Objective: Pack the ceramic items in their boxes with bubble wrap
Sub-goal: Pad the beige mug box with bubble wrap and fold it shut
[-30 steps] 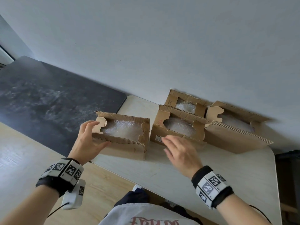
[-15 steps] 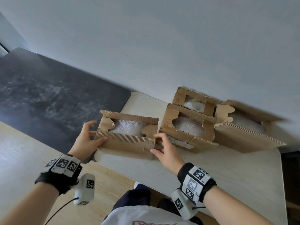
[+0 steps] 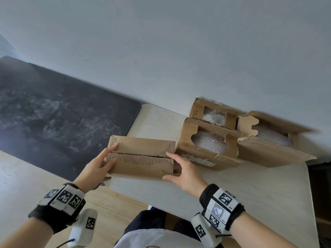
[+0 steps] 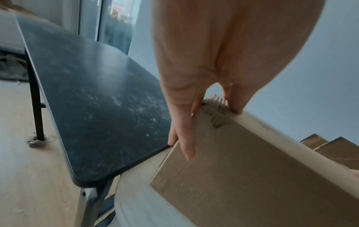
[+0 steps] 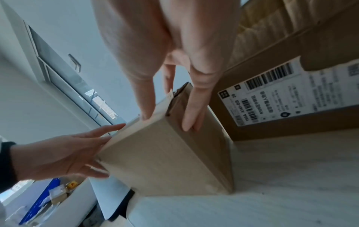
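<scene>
Left hand & right hand, fingers straight, press closed box between them; prob. light, crushable, fragile inside, so hold by ends.

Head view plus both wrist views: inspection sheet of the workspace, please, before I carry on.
Surface: pale wooden table.
Job's things: near box, flaps folded shut; three open boxes to its right, bubble wrap showing inside.
Clutter: white bin of mixed scraps below the table edge.
Grips: left hand and right hand flat against the near box's ends, fingers straight.
Cables: dark lead under the left wrist; another by the right.
Surroundings: black table at left, plain wall, window.
</scene>
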`<state>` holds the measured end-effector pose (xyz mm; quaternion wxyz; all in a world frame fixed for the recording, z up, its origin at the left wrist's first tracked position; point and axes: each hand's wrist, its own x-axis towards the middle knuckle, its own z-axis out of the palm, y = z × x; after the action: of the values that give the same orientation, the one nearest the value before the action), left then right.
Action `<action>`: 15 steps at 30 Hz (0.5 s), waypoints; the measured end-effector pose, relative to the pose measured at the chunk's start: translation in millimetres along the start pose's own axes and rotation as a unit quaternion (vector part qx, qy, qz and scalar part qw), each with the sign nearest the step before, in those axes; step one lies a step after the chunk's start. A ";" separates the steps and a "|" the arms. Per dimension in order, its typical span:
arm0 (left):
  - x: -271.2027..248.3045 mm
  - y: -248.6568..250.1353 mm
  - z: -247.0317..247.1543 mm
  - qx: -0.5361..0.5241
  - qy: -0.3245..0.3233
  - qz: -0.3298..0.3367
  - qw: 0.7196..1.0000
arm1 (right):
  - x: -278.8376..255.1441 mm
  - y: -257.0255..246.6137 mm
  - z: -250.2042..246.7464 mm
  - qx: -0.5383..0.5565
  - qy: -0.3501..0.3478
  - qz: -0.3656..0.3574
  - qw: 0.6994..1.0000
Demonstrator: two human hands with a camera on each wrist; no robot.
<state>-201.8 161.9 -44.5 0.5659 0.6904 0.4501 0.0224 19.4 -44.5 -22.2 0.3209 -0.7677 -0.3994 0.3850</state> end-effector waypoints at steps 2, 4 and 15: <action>1.4 -1.1 0.1 -0.026 0.010 0.009 1.000 | -0.2 -2.5 6.6 -0.022 0.017 0.008 1.000; 5.1 1.5 -2.9 -0.038 0.008 0.010 0.999 | 4.2 -6.9 9.6 -0.035 0.029 0.009 0.999; 35.3 30.2 -17.5 0.039 -0.026 0.056 0.997 | 24.6 -17.9 2.1 -0.052 0.079 0.021 0.995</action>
<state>-172.3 199.5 -30.9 0.5477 0.7366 0.3963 0.0185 20.6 -14.5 -17.1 0.3033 -0.8194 -0.3759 0.3087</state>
